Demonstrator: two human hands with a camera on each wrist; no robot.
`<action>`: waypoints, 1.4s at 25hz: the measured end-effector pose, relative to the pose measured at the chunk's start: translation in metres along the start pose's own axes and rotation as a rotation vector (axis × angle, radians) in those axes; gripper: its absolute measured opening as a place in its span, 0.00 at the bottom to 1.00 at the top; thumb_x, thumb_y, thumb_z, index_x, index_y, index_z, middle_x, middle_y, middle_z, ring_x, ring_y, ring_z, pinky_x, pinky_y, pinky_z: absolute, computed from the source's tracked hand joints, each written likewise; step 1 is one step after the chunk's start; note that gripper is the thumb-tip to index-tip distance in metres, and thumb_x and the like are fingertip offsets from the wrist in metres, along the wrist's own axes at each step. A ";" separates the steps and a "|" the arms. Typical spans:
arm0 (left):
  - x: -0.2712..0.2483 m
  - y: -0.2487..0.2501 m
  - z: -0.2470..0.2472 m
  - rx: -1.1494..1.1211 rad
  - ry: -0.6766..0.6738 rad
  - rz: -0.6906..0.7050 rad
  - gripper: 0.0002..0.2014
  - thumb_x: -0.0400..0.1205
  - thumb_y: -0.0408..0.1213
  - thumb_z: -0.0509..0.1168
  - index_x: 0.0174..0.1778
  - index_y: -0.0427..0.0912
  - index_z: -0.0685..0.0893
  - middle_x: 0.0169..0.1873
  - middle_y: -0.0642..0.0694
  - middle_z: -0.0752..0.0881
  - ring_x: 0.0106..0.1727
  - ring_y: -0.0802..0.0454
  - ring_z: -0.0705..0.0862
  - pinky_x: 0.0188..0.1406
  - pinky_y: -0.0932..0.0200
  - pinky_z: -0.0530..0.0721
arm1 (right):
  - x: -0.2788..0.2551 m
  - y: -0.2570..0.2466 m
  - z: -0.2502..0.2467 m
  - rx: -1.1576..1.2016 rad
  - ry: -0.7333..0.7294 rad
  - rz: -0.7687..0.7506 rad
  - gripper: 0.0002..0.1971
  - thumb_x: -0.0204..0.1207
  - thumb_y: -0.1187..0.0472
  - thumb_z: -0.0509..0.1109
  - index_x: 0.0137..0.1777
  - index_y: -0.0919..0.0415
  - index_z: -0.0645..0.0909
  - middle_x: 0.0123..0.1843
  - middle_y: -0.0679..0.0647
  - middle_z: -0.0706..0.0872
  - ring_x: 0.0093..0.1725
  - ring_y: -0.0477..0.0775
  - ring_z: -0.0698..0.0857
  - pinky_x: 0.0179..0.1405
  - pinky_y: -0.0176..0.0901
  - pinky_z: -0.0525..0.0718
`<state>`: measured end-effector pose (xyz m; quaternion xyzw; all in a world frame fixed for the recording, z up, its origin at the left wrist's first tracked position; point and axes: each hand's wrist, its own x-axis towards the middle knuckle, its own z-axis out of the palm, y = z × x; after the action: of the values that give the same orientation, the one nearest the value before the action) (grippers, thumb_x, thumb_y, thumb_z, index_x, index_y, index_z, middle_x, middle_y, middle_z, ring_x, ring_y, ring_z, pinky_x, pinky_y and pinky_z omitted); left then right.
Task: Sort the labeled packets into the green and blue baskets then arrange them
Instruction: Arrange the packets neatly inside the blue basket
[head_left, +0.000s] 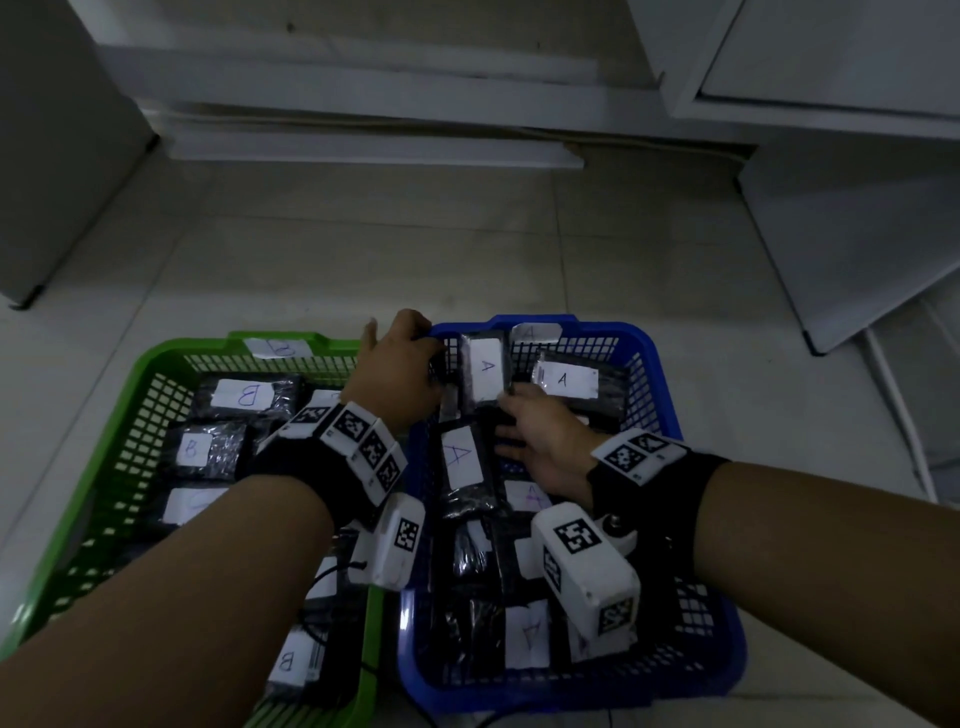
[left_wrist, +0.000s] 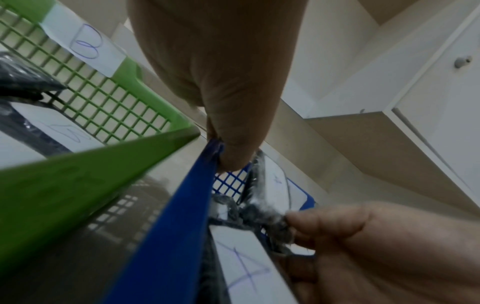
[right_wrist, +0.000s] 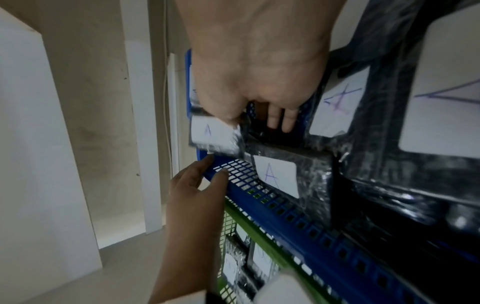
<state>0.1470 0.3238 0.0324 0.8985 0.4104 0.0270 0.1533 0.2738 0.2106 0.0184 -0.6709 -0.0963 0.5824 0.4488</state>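
The blue basket (head_left: 597, 328) on the right holds several black wrapped packets with white "A" labels. The green basket (head_left: 171, 348) on the left holds packets marked "B" (head_left: 244, 397). My right hand (head_left: 519, 415) pinches the near end of one A packet (head_left: 485, 371), which stands tilted up at the far left of the blue basket. The right wrist view shows the thumb on that packet's (right_wrist: 210, 133) label side and fingers behind it. My left hand (head_left: 410, 353) grips the blue basket's far left corner, its thumb (left_wrist: 233, 152) on the blue rim (left_wrist: 168, 226).
The two baskets sit side by side on a pale tiled floor, rims nearly touching. Paper tags mark the far walls, "B" (left_wrist: 83, 41) on the green one. White cabinets (head_left: 831, 78) and a leaning white board (head_left: 857, 249) stand beyond and to the right.
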 end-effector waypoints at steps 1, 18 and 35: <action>-0.001 0.000 -0.001 0.008 -0.004 -0.018 0.23 0.76 0.40 0.66 0.68 0.45 0.79 0.71 0.46 0.67 0.70 0.47 0.74 0.79 0.34 0.44 | 0.001 0.000 0.002 -0.037 -0.015 0.007 0.08 0.84 0.60 0.58 0.46 0.49 0.76 0.49 0.52 0.82 0.46 0.51 0.78 0.51 0.49 0.79; -0.003 -0.003 -0.004 0.046 0.092 0.173 0.17 0.73 0.37 0.67 0.59 0.45 0.84 0.64 0.42 0.73 0.66 0.38 0.73 0.77 0.32 0.58 | -0.003 -0.002 -0.017 -0.220 0.153 -0.165 0.08 0.79 0.71 0.59 0.42 0.66 0.78 0.45 0.69 0.84 0.43 0.66 0.85 0.50 0.59 0.85; -0.011 0.013 0.001 0.236 -0.227 0.226 0.20 0.81 0.45 0.59 0.70 0.57 0.77 0.69 0.57 0.79 0.79 0.51 0.61 0.79 0.32 0.38 | 0.002 0.011 -0.016 -0.726 0.249 -0.439 0.17 0.73 0.65 0.70 0.56 0.56 0.68 0.46 0.63 0.84 0.41 0.63 0.85 0.42 0.56 0.88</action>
<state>0.1493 0.3077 0.0362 0.9480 0.2871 -0.1057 0.0880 0.2845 0.1976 0.0083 -0.8138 -0.3801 0.3163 0.3052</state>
